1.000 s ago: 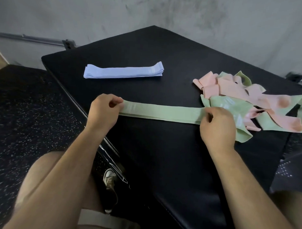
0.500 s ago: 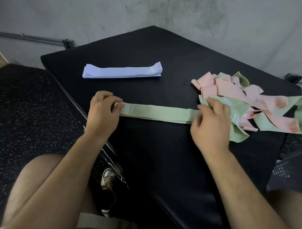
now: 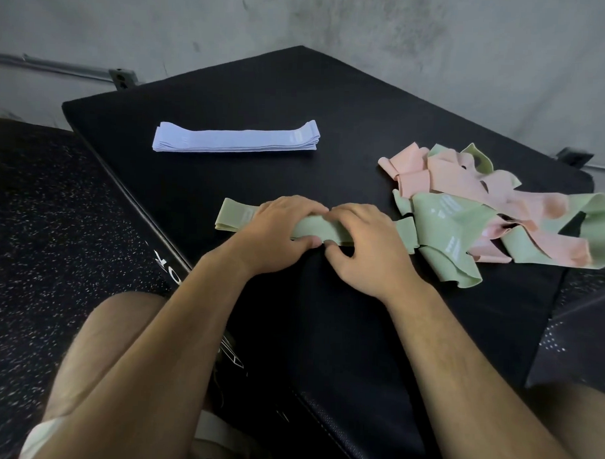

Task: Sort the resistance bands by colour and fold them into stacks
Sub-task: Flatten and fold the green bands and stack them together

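Both hands had come together at the middle of the green band (image 3: 233, 218), and that was the big shift: a moment earlier they were spread wide, one at each end, holding the strip stretched flat. The left hand (image 3: 277, 232) had travelled in from the far-left end, and the right hand (image 3: 365, 245) had slid inward away from the tangle. The left fingers (image 3: 307, 209) lay curled over the top of the band with the thumb tucked under its near edge; the right fingers (image 3: 346, 215) did the same, tips nearly touching the left ones. Both pairs were clamped on the green band, pinching it into a raised ridge between them.

Left of the left fingers, a free loop end of the band lay flat on the black counter (image 3: 332, 127). Just right of the right fingers, the other end poked out beside the mixed pile of pink and green bands (image 3: 483, 208). Well beyond the fingertips sat the finished lavender stack (image 3: 235, 143), squared and untouched.

I judged this as the fold beginning: the first green band was being doubled, so the green stack had only just been started and the pile was yet to be sorted.
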